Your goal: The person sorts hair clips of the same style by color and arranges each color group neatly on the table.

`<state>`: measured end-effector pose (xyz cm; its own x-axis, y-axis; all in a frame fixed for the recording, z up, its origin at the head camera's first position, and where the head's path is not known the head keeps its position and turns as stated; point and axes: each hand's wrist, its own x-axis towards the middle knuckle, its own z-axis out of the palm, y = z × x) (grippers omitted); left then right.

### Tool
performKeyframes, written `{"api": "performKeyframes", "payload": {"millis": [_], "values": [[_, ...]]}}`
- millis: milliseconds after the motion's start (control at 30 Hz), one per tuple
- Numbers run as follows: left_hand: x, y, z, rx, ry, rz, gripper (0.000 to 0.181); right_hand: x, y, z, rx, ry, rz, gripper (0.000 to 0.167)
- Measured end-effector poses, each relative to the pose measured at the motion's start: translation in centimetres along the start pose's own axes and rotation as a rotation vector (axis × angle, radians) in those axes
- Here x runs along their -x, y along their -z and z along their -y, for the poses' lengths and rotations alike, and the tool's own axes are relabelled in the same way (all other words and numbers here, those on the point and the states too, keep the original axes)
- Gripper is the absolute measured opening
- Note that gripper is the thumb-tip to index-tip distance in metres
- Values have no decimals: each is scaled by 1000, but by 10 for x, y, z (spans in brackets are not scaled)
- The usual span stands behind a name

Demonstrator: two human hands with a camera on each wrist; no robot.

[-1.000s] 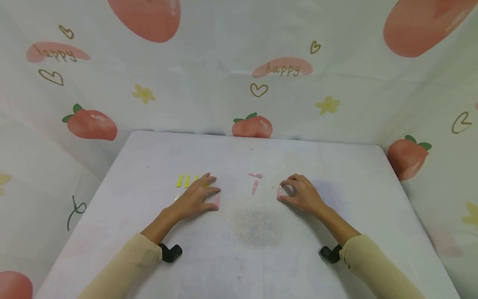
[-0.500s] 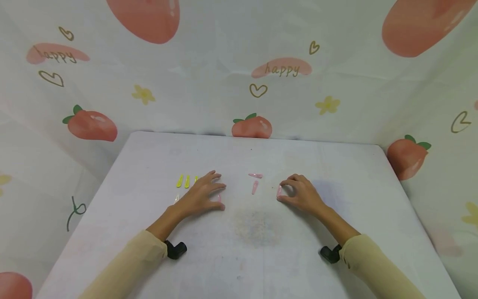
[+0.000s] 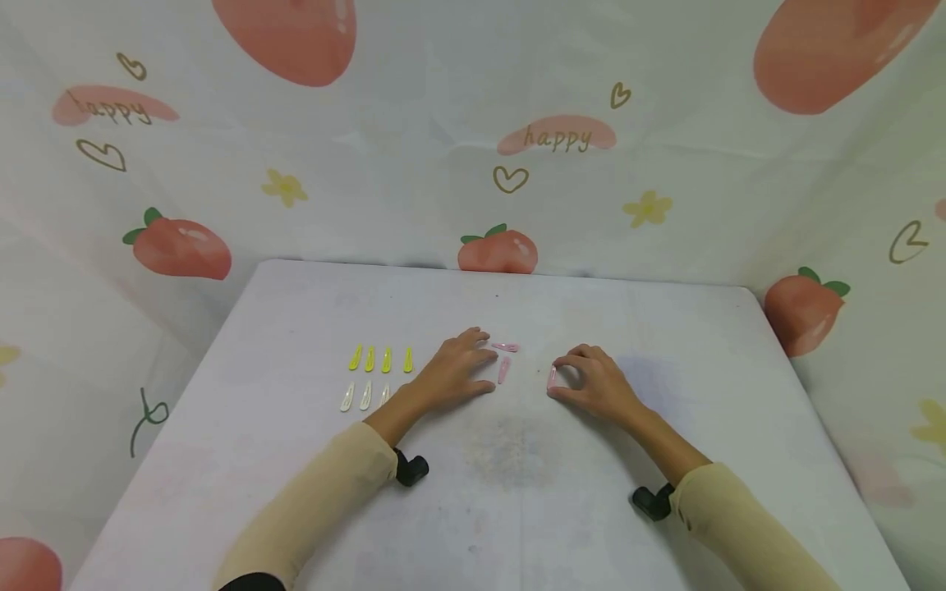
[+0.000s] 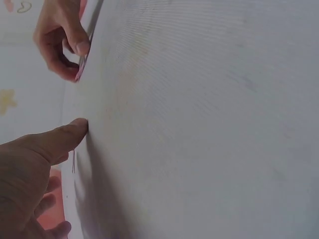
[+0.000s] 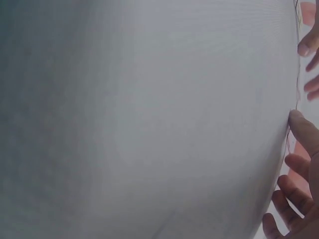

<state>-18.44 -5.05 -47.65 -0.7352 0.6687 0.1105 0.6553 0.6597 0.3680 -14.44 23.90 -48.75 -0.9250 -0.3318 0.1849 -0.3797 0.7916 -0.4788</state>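
Note:
My right hand (image 3: 602, 384) is low over the white table, thumb and fingertips pinching a pink hair clip (image 3: 552, 377) by its two ends. The same pink clip (image 4: 81, 67) shows between thumb and finger in the left wrist view. To its left, my left hand (image 3: 452, 373) has its fingers spread and holds nothing. Just beyond its fingertips are two more pink hair clips: one lying crosswise (image 3: 506, 347), one lengthwise (image 3: 504, 371). Whatever is under the left hand and wrist is hidden.
Left of my left hand, several yellow hair clips (image 3: 370, 359) lie in a row. Below them runs a row of white clips (image 3: 365, 396), its right end covered by the wrist. A printed cloth (image 3: 414, 148) hangs behind the table (image 3: 591, 525).
My left hand has left the pink clip beside the rows and moved right, toward the two loose pink clips. More yellow and white clips are uncovered. The right hand stays in place.

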Motion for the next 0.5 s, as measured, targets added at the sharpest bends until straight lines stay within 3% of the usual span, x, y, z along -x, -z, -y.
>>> {"api": "performKeyframes", "payload": {"millis": [167, 500], "values": [[-10, -2, -6, -29, -1, 19, 53, -1, 1, 1, 3, 1, 2, 43], [-22, -2, -7, -55, -47, 38, 43, -1, -1, -1, 13, -10, 0, 43]]}}
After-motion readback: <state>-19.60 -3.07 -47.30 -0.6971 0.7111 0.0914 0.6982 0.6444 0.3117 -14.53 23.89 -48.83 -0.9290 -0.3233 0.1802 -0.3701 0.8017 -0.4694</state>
